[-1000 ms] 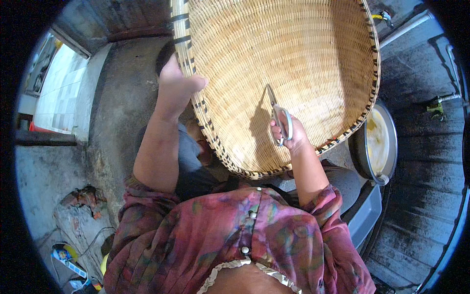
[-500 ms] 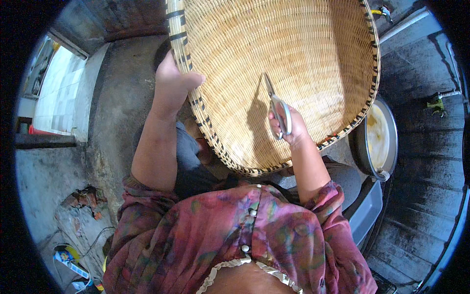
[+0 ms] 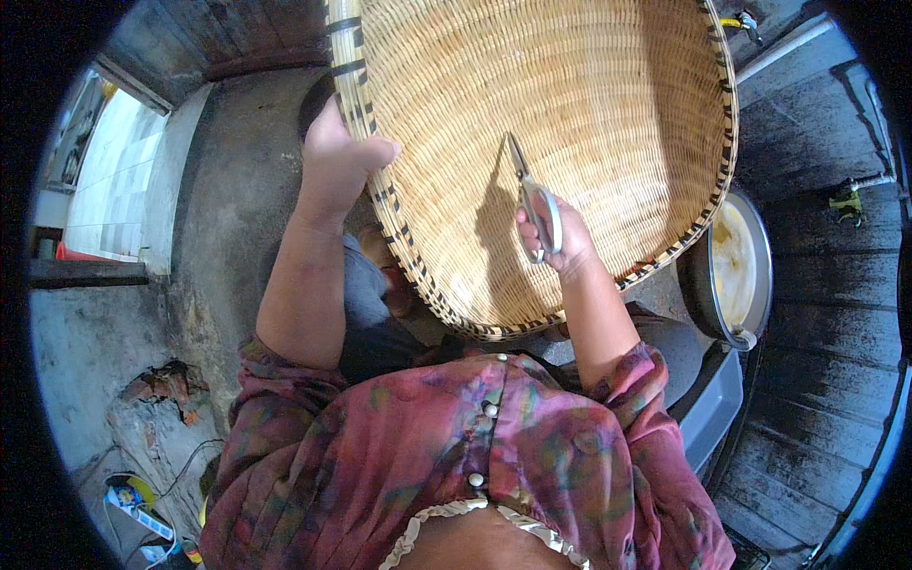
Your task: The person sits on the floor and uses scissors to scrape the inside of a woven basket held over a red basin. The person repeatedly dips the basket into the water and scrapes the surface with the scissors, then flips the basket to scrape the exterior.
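The left hand (image 3: 344, 152) clasped the woven basket (image 3: 541, 76) at its side — the right hand (image 3: 572, 242) grasped 1 pair of scissors (image 3: 525, 187) against the basket's inside.

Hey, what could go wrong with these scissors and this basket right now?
The scissors in the right hand point across the woven basket's inside, so a slip might nick the weave. The left hand holds the basket at one side, so it could twist. The metal basin looks close to the basket's edge and might get knocked.
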The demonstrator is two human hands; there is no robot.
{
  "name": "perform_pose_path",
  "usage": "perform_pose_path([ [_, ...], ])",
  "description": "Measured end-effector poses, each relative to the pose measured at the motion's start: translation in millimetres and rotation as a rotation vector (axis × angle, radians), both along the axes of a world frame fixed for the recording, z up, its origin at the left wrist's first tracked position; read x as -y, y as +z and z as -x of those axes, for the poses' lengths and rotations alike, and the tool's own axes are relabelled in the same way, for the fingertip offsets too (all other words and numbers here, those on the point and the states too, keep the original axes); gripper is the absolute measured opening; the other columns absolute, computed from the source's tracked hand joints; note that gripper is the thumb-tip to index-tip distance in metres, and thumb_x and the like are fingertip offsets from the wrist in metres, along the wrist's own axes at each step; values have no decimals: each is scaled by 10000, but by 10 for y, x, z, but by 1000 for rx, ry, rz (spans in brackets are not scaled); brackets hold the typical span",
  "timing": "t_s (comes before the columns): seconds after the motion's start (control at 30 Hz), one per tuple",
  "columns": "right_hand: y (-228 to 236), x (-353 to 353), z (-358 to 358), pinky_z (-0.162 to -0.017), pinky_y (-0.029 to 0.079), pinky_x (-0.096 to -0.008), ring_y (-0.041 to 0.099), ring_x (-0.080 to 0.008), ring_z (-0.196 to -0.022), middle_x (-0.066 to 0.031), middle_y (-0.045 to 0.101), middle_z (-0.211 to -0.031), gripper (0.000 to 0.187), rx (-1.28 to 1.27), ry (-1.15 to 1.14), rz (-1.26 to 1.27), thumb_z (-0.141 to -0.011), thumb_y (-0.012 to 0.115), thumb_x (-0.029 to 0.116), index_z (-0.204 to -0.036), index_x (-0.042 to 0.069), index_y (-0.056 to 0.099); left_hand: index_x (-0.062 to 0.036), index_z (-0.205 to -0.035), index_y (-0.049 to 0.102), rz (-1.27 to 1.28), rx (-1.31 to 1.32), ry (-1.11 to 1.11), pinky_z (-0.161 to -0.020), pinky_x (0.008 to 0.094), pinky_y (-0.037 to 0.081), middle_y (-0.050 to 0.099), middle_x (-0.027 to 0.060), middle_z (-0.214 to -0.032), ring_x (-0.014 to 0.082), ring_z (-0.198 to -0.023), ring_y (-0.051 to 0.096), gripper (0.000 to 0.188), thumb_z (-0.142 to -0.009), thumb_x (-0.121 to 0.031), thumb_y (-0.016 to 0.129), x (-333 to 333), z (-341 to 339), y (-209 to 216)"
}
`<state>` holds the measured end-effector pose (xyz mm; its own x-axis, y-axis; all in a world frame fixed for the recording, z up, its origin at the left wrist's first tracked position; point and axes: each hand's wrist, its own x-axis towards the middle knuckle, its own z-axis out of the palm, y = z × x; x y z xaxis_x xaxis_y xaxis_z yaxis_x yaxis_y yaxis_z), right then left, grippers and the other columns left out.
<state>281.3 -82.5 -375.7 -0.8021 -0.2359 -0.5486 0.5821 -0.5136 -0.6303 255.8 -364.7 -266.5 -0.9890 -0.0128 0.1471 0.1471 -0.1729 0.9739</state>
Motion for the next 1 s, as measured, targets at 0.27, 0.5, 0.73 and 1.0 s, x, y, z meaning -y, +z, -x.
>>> perform_pose_path([
  [0.27, -78, -50, -92, -351, 357, -267, 462, -161, -459, -128, 528, -692, 78, 82, -53, -7, -885, 469, 134, -930, 75, 445, 68, -1105, 472, 51, 12, 31, -811, 286, 474, 587, 103, -990, 174, -883, 586, 504, -615, 1, 572, -12, -9, 42],
  [0.5, -6, 40, 39, -358, 357, -259, 460, -153, -465, -113, 526, -699, 90, 17, -4, -41, -884, 465, 145, -936, 77, 437, 68, -1104, 471, 46, -7, 29, -810, 287, 472, 588, 108, -989, 172, -882, 583, 502, -619, -3, 577, -14, -5, 5],
  [0.73, -85, -76, -227, -358, 351, -253, 452, -147, -457, -117, 522, -705, 134, 148, -82, -75, -881, 475, 141, -985, 70, 427, 79, -1105, 463, 60, -3, 45, -814, 287, 469, 585, 113, -998, 171, -881, 581, 503, -624, -10, 580, -3, -37, 11],
  [1.0, -103, 12, -117, -354, 359, -268, 456, -161, -468, -126, 522, -704, 100, 63, -15, 0, -885, 465, 142, -939, 66, 429, 79, -1096, 467, 31, -26, 11, -810, 284, 473, 586, 109, -990, 172, -874, 583, 499, -619, -21, 577, -29, -21, 33],
])
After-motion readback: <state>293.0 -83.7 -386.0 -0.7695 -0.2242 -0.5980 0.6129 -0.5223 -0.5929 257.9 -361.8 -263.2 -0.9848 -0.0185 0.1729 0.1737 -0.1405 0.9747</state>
